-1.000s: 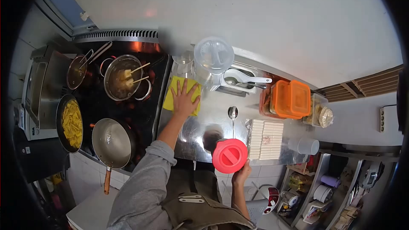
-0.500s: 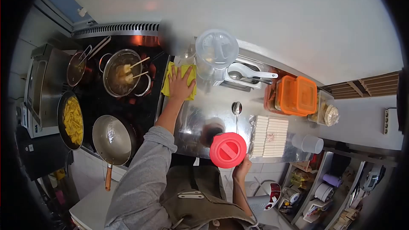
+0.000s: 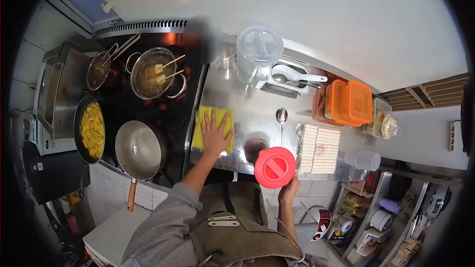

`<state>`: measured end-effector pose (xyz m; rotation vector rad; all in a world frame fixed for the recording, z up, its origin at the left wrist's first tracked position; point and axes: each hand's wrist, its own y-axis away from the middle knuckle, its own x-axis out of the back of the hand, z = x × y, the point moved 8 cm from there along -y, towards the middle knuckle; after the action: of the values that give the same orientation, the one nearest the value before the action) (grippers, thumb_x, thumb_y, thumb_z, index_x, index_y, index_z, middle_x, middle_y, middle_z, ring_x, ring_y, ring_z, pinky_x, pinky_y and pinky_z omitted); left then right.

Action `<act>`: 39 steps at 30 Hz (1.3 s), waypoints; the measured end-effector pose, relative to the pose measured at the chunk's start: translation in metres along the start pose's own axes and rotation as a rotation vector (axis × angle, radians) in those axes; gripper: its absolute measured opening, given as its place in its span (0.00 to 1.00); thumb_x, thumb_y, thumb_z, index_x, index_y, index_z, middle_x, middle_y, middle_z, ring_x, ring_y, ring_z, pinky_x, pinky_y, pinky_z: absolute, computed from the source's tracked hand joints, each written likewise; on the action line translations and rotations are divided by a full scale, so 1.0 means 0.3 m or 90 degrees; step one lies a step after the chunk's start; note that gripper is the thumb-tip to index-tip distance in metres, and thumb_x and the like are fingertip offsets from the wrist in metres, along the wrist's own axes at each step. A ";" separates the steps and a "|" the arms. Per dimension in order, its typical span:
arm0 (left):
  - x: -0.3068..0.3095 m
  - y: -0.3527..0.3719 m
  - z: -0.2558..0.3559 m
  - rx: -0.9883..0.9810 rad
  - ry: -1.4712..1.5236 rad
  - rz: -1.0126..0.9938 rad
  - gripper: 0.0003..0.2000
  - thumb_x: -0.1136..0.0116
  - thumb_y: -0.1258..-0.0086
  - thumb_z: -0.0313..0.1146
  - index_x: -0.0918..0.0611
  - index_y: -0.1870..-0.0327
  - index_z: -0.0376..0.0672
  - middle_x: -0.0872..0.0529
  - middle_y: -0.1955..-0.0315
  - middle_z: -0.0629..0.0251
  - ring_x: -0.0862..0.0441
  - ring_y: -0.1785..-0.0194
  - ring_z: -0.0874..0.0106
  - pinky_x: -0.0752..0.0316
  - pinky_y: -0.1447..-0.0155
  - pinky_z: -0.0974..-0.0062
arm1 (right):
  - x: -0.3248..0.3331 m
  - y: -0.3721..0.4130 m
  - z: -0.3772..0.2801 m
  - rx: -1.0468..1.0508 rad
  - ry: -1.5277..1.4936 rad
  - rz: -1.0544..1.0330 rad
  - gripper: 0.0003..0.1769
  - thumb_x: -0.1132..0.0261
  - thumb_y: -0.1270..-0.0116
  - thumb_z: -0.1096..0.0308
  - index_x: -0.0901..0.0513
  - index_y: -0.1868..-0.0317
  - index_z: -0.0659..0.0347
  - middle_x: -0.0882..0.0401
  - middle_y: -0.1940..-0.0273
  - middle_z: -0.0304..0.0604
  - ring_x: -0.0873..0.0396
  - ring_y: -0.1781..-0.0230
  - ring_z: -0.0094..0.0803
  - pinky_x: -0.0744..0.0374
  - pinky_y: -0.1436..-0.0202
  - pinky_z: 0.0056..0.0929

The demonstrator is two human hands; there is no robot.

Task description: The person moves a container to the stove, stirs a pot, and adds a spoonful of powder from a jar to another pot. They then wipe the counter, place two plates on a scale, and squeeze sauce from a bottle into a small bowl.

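Note:
My left hand [image 3: 214, 137] lies flat with fingers spread on a folded yellow cloth [image 3: 199, 133], pressing it on the steel counter [image 3: 235, 96] beside the stove. My right hand [image 3: 289, 191] is closed at the side of a jug with a red lid [image 3: 275, 168], at the counter's front edge; its grip is partly hidden under the lid. A metal spoon [image 3: 282, 115] lies just behind the jug. To its right is a pack of white sticks [image 3: 320, 149].
On the stove are a pot with two sticks in it [image 3: 148, 89], an empty pan [image 3: 138, 150], a small pan [image 3: 97, 73] and a pan of yellow food [image 3: 92, 129]. Behind stand a clear lidded container [image 3: 260, 47], a utensil tray [image 3: 284, 89] and orange-lidded boxes [image 3: 350, 102].
My left hand has slid the yellow cloth along the counter toward its front edge. My right hand stays at the red-lidded jug. The whole view has shifted slightly.

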<state>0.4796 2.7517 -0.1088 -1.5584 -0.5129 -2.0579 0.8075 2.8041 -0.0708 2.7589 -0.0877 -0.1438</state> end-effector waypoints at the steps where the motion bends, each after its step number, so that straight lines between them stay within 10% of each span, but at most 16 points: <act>1: -0.003 0.083 0.010 -0.003 0.010 -0.013 0.31 0.50 0.38 0.53 0.40 0.32 0.62 0.52 0.31 0.51 0.55 0.30 0.44 0.55 0.33 0.43 | 0.000 0.007 -0.006 -0.001 0.007 0.007 0.24 0.50 0.28 0.57 0.32 0.85 0.55 0.38 0.86 0.28 0.46 0.86 0.15 0.48 0.82 0.21; 6: -0.021 0.289 0.062 -0.015 -0.005 -0.070 0.32 0.50 0.39 0.55 0.41 0.32 0.66 0.52 0.30 0.52 0.56 0.30 0.44 0.55 0.34 0.40 | 0.006 0.030 -0.002 -0.030 -0.026 0.003 0.24 0.51 0.28 0.57 0.33 0.85 0.54 0.38 0.86 0.28 0.46 0.85 0.16 0.47 0.81 0.21; 25: -0.194 -0.361 0.515 -0.148 -0.014 0.037 0.26 0.56 0.34 0.51 0.38 0.33 0.65 0.50 0.31 0.56 0.56 0.30 0.45 0.55 0.35 0.37 | 0.206 0.128 0.013 -0.016 -0.061 0.143 0.23 0.51 0.28 0.58 0.30 0.83 0.55 0.37 0.85 0.28 0.45 0.85 0.15 0.47 0.81 0.21; 39: -0.149 0.312 0.465 -0.231 -0.002 -0.172 0.29 0.54 0.37 0.53 0.40 0.32 0.65 0.51 0.30 0.55 0.55 0.30 0.45 0.57 0.36 0.37 | 0.270 0.126 -0.029 0.010 -0.066 0.186 0.24 0.51 0.28 0.58 0.28 0.83 0.58 0.36 0.85 0.28 0.45 0.85 0.15 0.46 0.80 0.20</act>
<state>0.6529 2.7642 -0.1142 -1.7748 -0.3824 -2.4634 0.8874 2.7659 -0.0559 2.7162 -0.5176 -0.2067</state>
